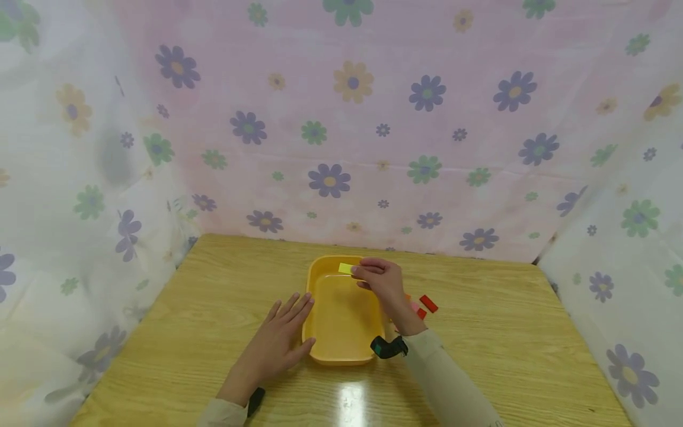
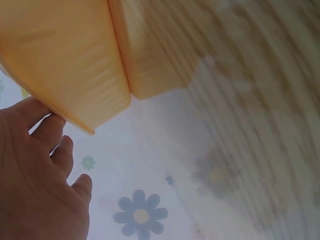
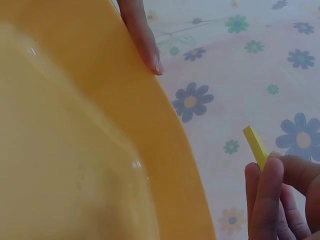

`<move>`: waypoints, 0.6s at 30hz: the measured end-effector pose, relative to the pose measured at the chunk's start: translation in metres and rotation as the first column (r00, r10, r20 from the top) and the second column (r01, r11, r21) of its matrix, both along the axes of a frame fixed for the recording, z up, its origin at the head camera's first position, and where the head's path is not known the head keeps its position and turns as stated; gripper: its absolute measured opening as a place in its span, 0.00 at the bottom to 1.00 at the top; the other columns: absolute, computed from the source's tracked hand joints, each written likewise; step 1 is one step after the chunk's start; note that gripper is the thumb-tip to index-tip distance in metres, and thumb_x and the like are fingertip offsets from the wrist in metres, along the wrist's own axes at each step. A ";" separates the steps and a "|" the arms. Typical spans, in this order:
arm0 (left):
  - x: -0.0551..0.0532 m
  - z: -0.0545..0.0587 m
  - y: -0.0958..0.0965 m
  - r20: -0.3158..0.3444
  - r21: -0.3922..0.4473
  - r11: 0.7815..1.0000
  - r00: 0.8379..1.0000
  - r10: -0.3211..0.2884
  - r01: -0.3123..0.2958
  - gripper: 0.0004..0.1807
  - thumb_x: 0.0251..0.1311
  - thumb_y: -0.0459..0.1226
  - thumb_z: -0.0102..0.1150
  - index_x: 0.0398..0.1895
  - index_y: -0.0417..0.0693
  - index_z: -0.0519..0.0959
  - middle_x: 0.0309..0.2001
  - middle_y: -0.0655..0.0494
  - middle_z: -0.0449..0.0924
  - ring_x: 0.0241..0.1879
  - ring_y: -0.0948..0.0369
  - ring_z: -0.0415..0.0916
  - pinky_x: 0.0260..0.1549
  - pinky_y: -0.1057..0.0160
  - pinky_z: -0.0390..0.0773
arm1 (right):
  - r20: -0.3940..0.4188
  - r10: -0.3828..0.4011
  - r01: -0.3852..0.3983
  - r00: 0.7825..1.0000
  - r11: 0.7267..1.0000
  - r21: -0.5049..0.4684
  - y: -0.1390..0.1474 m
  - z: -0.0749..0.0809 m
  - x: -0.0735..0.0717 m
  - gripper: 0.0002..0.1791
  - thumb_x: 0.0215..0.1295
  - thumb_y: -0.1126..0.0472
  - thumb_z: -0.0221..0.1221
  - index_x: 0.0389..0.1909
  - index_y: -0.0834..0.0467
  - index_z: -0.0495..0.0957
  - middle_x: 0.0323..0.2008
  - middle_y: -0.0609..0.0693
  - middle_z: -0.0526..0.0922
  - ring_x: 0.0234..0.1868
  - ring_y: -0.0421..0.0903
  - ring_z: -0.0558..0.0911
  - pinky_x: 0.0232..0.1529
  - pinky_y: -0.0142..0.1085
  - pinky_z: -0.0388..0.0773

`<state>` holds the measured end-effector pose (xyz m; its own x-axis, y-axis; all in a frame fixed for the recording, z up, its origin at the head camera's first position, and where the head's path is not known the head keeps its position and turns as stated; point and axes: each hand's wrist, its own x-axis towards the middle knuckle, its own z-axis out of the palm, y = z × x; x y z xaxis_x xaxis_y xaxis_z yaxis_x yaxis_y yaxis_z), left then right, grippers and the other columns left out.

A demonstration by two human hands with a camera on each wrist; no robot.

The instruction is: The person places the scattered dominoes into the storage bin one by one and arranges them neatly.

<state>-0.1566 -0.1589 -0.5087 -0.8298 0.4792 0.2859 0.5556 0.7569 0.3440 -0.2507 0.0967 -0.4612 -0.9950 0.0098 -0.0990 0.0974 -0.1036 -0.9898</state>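
Right fingers (image 3: 268,197) pinch 1 yellow block (image 3: 256,148).

Pale beige long sleeves (image 1: 453,379) are ending near black wrist-worn devices (image 1: 393,349), the right one showing a small green patch (image 1: 378,349).

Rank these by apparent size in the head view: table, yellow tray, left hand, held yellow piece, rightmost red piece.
1. Table
2. Yellow tray
3. Left hand
Last, unranked: yellow piece and red piece; fingers partly cover the yellow one.
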 end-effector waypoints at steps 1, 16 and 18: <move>0.000 0.000 0.000 -0.002 0.002 1.000 1.000 0.000 0.000 0.40 0.69 0.51 0.60 0.78 0.44 0.61 0.79 0.51 0.57 0.78 0.46 0.53 0.74 0.35 0.52 | -0.004 0.003 -0.003 1.000 1.000 -0.006 -0.001 0.000 -0.002 0.21 0.63 0.67 0.69 0.54 0.72 0.79 0.40 0.55 0.90 0.36 0.44 0.90 0.40 0.37 0.88; -0.001 -0.003 0.001 -0.010 -0.005 1.000 1.000 -0.003 0.003 0.40 0.68 0.50 0.60 0.78 0.44 0.61 0.78 0.49 0.59 0.78 0.46 0.55 0.74 0.35 0.53 | -0.033 0.038 -0.037 0.999 0.999 0.017 -0.031 -0.012 -0.029 0.18 0.62 0.72 0.67 0.52 0.75 0.79 0.39 0.64 0.88 0.31 0.43 0.89 0.36 0.34 0.87; -0.001 -0.003 0.001 -0.022 -0.001 1.000 1.000 -0.004 0.004 0.40 0.68 0.50 0.61 0.78 0.43 0.62 0.78 0.49 0.60 0.78 0.46 0.55 0.73 0.35 0.54 | -0.015 0.030 -0.030 0.999 0.999 0.045 -0.035 -0.015 -0.032 0.18 0.61 0.72 0.68 0.50 0.75 0.80 0.40 0.65 0.88 0.31 0.44 0.89 0.38 0.37 0.88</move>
<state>-0.1578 -0.1578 -0.5121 -0.8216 0.4823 0.3038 0.5658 0.7551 0.3312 -0.2825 0.0619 -0.4767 -0.9964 -0.0161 -0.0837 0.0845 -0.0565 -0.9948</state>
